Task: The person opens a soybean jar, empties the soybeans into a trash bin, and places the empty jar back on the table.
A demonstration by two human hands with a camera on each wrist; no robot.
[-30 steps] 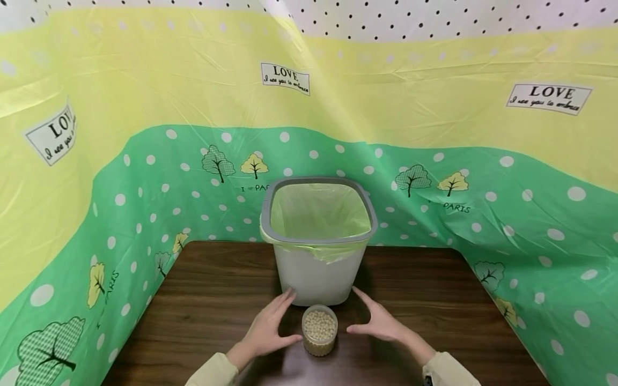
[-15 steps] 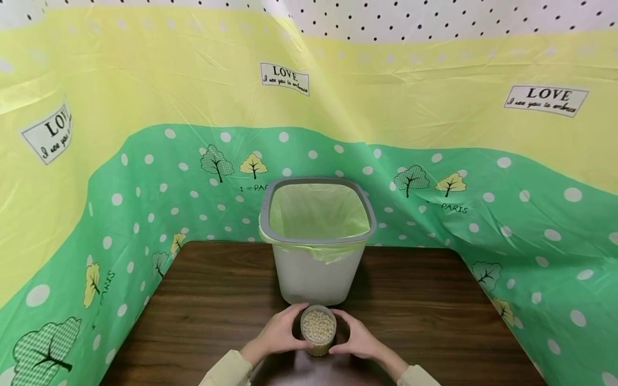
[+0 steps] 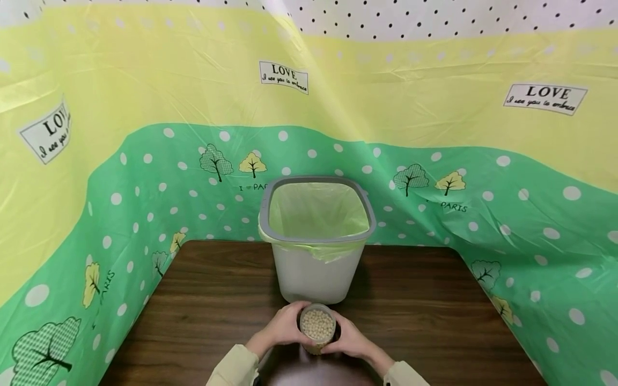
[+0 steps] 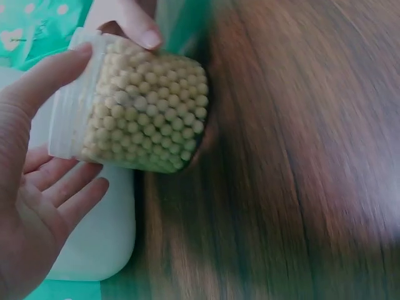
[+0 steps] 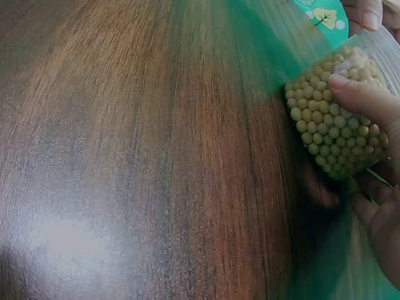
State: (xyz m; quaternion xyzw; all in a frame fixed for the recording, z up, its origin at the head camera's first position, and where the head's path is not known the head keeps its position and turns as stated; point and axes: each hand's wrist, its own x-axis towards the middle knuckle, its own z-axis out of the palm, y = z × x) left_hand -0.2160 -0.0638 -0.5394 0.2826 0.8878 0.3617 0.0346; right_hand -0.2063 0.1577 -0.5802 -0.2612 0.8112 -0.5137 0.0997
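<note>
A clear jar of pale round beans [image 3: 317, 325], which look like soybeans, is between both hands in front of the bin. My left hand [image 3: 286, 326] grips its left side, the thumb on the clear rim in the left wrist view and the fingers around the far side. On the opposite side my right hand [image 3: 351, 338] grips it, with the thumb pressed on the jar wall [image 5: 325, 119] in the right wrist view. Beans show through the top; I cannot tell whether a clear lid covers it. Whether the base touches the table is also unclear.
A light grey bin [image 3: 316, 273] with a darker grey rim and green liner bag stands just behind the jar. Both are at the dark wood table [image 3: 212, 300]. A green and yellow printed curtain [image 3: 169, 177] hangs around the back and sides.
Both hands have come inward from apart, first onto the sides of the jar, then closer around it. The jar has barely moved; the bin stays where it was.
</note>
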